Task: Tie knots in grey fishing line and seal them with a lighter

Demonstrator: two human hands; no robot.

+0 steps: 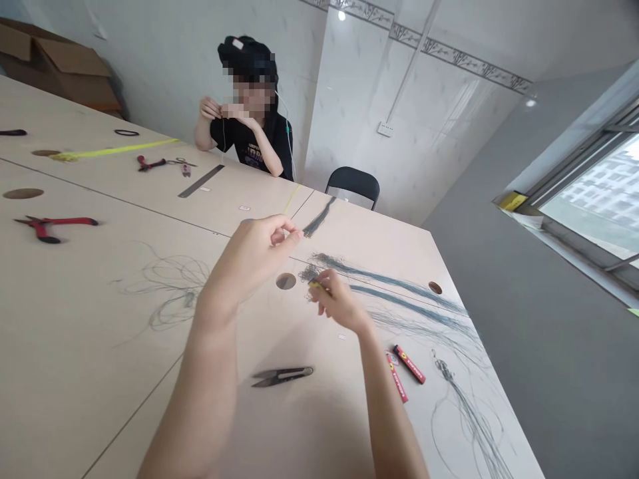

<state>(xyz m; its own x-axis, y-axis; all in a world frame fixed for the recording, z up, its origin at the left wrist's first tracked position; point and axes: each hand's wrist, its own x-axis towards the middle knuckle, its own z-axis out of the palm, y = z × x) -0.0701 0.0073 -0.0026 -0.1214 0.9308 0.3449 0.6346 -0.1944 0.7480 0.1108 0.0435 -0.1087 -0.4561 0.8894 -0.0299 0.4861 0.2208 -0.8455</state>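
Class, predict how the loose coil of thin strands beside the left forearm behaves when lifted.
The coil is probably light, being so fine; given how widely it loops, it may spring rather than flop, and could tangle.

Left hand (257,256) pinched up, right hand (339,303) gripping some yellow thing (315,284), blue-grey thread bundles (399,282) running to the right edge of the worktop (100,319).

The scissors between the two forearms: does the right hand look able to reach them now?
Probably yes. The scissors lie close to the right hand, with nothing on top; only the yellow thing in its grip might need putting down first.
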